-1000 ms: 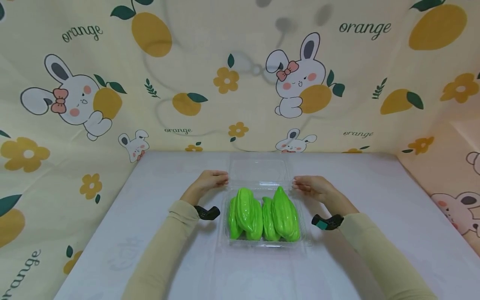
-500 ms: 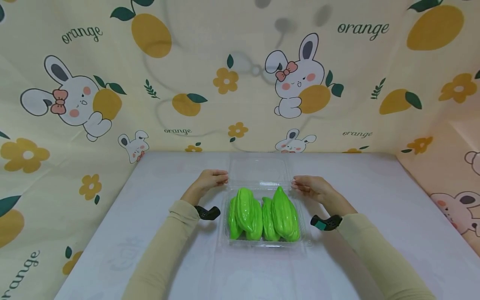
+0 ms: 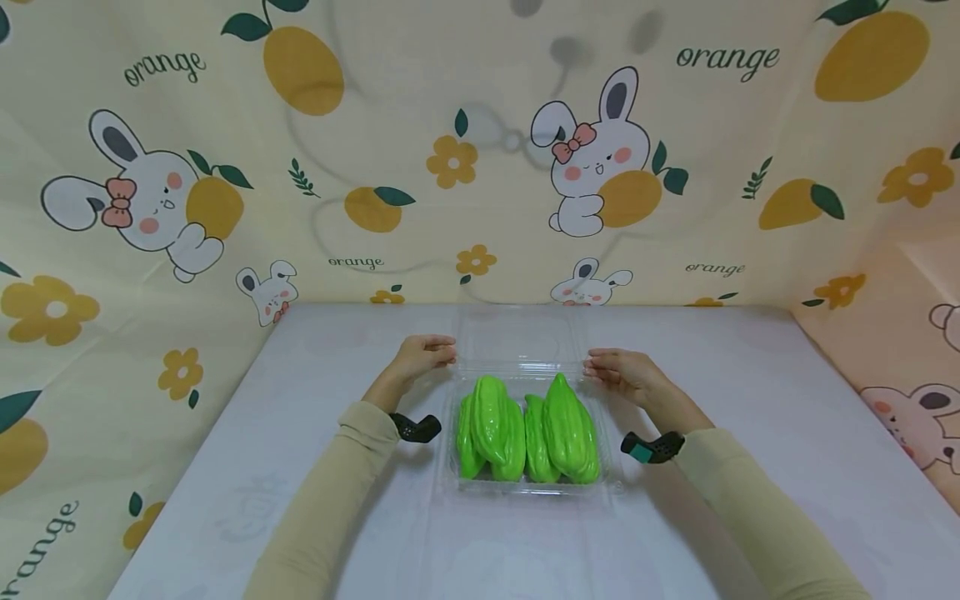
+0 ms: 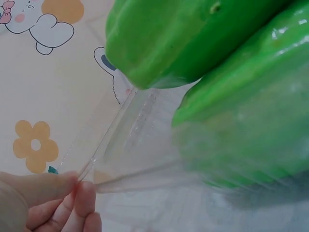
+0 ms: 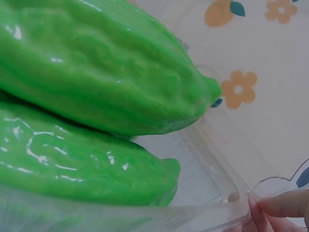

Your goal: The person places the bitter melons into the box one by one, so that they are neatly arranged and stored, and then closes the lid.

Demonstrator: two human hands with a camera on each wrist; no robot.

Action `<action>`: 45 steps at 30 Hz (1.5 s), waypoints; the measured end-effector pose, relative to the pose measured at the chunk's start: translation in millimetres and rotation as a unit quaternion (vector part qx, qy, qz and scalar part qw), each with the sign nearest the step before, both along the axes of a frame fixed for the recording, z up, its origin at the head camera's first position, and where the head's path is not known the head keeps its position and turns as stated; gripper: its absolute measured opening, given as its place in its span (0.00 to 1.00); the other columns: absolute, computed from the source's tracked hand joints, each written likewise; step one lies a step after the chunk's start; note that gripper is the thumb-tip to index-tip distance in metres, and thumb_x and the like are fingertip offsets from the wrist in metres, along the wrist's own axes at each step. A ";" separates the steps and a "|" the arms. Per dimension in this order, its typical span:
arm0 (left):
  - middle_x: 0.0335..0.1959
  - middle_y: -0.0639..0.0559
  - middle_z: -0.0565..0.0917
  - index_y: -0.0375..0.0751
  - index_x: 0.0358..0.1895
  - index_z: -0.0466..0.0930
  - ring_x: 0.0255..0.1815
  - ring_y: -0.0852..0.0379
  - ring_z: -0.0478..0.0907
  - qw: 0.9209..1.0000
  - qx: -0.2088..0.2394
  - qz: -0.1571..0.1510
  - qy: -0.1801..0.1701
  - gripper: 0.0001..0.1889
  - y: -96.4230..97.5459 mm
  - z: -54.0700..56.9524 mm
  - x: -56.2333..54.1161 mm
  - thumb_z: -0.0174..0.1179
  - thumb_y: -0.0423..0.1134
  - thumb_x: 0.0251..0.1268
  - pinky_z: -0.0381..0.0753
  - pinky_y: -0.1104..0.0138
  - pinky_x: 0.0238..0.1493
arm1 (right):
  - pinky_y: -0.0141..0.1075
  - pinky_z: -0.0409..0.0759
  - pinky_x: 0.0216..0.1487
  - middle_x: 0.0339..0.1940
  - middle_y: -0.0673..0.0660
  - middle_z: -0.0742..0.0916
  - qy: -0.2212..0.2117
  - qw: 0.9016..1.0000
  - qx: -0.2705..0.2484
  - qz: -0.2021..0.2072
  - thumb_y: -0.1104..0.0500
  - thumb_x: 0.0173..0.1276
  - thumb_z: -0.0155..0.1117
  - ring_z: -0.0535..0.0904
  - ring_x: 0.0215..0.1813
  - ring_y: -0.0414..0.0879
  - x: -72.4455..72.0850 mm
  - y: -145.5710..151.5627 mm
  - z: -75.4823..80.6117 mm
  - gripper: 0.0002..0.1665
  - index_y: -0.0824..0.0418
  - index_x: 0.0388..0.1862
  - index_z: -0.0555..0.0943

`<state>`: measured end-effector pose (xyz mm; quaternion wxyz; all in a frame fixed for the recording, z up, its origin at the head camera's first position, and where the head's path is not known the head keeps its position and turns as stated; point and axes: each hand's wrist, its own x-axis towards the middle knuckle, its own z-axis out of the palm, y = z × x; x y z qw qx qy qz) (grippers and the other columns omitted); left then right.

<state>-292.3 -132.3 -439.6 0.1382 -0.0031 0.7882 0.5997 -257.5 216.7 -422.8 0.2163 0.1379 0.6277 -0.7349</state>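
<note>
A clear plastic clamshell box [image 3: 527,490] lies on the table with its lid [image 3: 517,340] folded back on the far side. Inside it several glossy green, ribbed vegetables [image 3: 491,421] that look like bitter melons stand side by side. My left hand [image 3: 422,358] is at the left back corner; in the left wrist view its thumb and finger pinch the thin clear edge [image 4: 108,131]. At the right back corner, my right hand [image 3: 630,373] pinches the clear plastic, with its thumb [image 5: 285,203] at the corner of the rim in the right wrist view.
The white table [image 3: 300,517] ends at the back against a cream cloth [image 3: 405,108] printed with rabbits and oranges. The same kind of cloth hangs at both sides. Black straps [image 3: 416,427] are around both wrists.
My left hand has risen very slightly at the left back corner. My right hand, the box and the green vegetables look the same as before.
</note>
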 end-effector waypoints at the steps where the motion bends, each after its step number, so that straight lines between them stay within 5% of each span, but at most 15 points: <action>1: 0.50 0.36 0.84 0.27 0.61 0.74 0.30 0.71 0.79 1.000 0.000 -0.001 0.002 0.20 0.3 0.7 0.5 0.57 0.31 0.68 0.81 0.56 0.61 | 0.25 0.84 0.36 0.25 0.47 0.89 0.000 1.000 0.001 -0.003 0.67 0.72 0.53 0.86 0.30 0.35 0.0 0.2 -0.4 0.14 0.53 0.30 0.80; 6: 0.45 0.40 0.85 0.26 0.61 0.73 0.30 0.71 0.79 1.000 -0.002 -0.005 0.017 0.20 1.2 2.9 1.6 0.57 0.32 0.68 0.81 0.54 0.61 | 0.24 0.84 0.35 0.25 0.46 0.88 0.004 1.000 0.018 -0.007 0.66 0.73 0.54 0.85 0.30 0.34 0.3 0.0 -1.4 0.07 0.59 0.44 0.78; 13: 0.47 0.41 0.84 0.30 0.61 0.75 0.31 0.71 0.79 1.000 -0.014 0.006 0.025 0.20 2.0 2.9 2.7 0.58 0.33 0.67 0.82 0.56 0.60 | 0.24 0.84 0.37 0.25 0.44 0.88 0.023 0.998 0.056 -0.005 0.65 0.72 0.55 0.84 0.30 0.33 0.9 -0.9 -2.0 0.24 0.70 0.65 0.67; 22: 0.44 0.43 0.84 0.29 0.59 0.75 0.33 0.69 0.79 0.998 -0.026 0.006 0.050 0.20 2.0 5.9 4.7 0.59 0.32 0.66 0.83 0.56 0.57 | 0.24 0.85 0.37 0.24 0.43 0.87 0.067 0.995 0.068 0.009 0.66 0.72 0.54 0.84 0.30 0.33 5.0 0.5 -1.6 0.25 0.74 0.64 0.64; 30: 0.44 0.42 0.84 0.31 0.57 0.77 0.33 0.69 0.77 0.997 -0.034 0.013 0.064 0.19 1.4 4.4 6.1 0.62 0.31 0.63 0.84 0.60 0.52 | 0.25 0.85 0.38 0.25 0.43 0.87 0.089 0.993 0.079 0.003 0.66 0.72 0.55 0.85 0.31 0.33 7.2 1.6 -2.6 0.17 0.71 0.57 0.72; 39: 0.45 0.38 0.84 0.31 0.54 0.78 0.33 0.66 0.78 0.995 -0.044 0.014 0.088 0.18 2.6 5.6 10.7 0.63 0.31 0.61 0.85 0.63 0.48 | 0.26 0.86 0.43 0.26 0.40 0.86 0.095 0.989 0.116 0.009 0.62 0.72 0.56 0.84 0.33 0.32 7.6 3.4 -2.4 0.26 0.75 0.64 0.66; 45: 0.38 0.44 0.84 0.29 0.52 0.78 0.31 0.68 0.77 0.994 -0.040 0.014 0.101 0.16 3.2 5.9 11.0 0.63 0.29 0.61 0.84 0.64 0.45 | 0.25 0.85 0.41 0.26 0.39 0.85 0.110 0.985 0.137 0.007 0.62 0.71 0.58 0.83 0.33 0.31 9.0 3.7 -1.9 0.26 0.75 0.62 0.68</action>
